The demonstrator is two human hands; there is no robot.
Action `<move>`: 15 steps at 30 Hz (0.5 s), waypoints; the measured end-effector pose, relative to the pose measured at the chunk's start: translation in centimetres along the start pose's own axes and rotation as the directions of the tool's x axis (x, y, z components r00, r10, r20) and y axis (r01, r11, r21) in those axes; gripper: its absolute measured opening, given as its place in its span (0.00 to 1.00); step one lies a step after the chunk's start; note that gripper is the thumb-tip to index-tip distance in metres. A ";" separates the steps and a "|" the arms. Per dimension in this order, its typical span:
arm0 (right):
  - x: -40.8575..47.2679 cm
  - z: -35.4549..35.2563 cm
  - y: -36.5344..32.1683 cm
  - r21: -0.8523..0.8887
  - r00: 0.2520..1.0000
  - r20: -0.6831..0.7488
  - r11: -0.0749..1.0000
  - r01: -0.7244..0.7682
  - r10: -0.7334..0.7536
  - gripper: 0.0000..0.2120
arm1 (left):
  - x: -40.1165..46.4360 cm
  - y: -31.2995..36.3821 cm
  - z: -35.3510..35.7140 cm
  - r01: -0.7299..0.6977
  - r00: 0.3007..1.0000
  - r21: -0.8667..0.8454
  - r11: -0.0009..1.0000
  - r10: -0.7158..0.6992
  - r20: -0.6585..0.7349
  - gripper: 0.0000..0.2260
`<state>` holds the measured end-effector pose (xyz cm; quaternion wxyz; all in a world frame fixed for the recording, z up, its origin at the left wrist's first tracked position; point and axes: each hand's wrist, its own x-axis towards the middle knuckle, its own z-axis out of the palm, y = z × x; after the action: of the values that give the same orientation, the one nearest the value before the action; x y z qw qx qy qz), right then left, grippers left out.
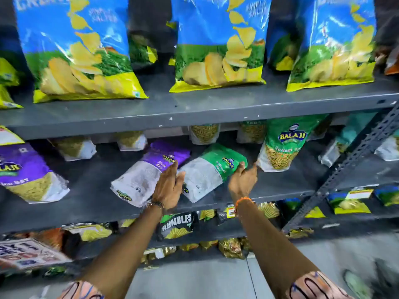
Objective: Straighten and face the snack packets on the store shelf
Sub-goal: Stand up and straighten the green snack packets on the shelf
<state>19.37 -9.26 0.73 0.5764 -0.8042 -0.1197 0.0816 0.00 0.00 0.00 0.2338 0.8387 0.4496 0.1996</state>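
On the middle shelf [280,188] a green Ratlami Sev packet [207,171] lies flat and tilted, back side up. My right hand [243,180] touches its right edge, fingers apart. My left hand [169,186] is open at its left edge, between it and a fallen purple Aloo Sev packet [146,171] lying tilted beside it. An upright green Ratlami Sev packet [280,145] stands just right of my right hand. Another purple Aloo Sev packet [28,173] leans at the far left.
Large blue chip bags [77,50] stand on the upper shelf [194,108]. Smaller sev packets [205,132] line the back of the middle shelf. Black and yellow chip packets [177,225] fill the lower shelves. A slotted metal upright [345,169] slants at the right. Grey floor shows below.
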 end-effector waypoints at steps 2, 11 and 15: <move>1.1 1.0 0.5 -0.057 0.993 0.033 0.992 -0.113 0.115 0.27 | 1.6 0.1 0.7 0.089 0.992 -0.046 0.995 -0.085 0.096 0.27; 4.5 4.1 2.1 0.120 0.820 0.236 0.822 -0.557 0.521 0.33 | 6.4 -1.0 2.0 0.305 0.913 -0.151 0.940 -0.245 0.325 0.15; 4.9 4.3 2.1 0.236 0.744 0.362 0.717 -0.656 0.561 0.28 | 7.1 -1.7 1.7 0.386 0.829 -0.158 0.909 -0.267 0.491 0.23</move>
<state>23.12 -4.61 -2.61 0.6277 -0.6642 0.0946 0.3948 3.47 6.48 -1.49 0.4677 0.7355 0.4901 0.0077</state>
